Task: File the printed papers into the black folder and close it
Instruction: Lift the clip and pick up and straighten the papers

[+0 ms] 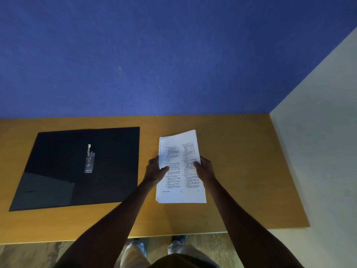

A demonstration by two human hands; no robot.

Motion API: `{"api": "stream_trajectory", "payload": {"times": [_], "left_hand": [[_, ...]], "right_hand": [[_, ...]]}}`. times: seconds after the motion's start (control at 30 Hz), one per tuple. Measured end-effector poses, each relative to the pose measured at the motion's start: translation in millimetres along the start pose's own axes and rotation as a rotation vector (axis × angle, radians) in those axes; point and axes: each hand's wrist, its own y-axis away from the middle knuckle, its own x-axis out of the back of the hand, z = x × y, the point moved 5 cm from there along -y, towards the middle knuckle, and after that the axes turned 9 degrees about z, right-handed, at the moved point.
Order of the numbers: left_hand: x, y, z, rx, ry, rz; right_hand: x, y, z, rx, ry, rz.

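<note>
A stack of printed white papers (180,149) sits right of centre over the wooden table (241,171). My left hand (155,170) grips its left edge with the thumb on top. On the opposite edge my right hand (205,169) holds it the same way. The far end of the stack tilts up slightly. The black folder (58,171) lies open and flat on the left side of the table. Its metal clip mechanism (89,159) sits in the middle with its lever raised. Nothing lies in the folder.
A blue wall (154,55) rises behind the table and a pale wall (318,151) closes off the right side. The table's near edge runs across the bottom, with the floor and my feet (173,242) below it.
</note>
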Motion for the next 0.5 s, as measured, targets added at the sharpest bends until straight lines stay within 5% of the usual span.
{"api": "stream_trajectory", "payload": {"times": [0.23, 0.5], "left_hand": [[22, -4, 6, 0.191, 0.698, 0.116], [43, 11, 52, -0.079, 0.835, 0.290]], "right_hand": [[13, 14, -13, 0.093, -0.194, -0.123], [25, 24, -53, 0.255, -0.294, 0.047]]}}
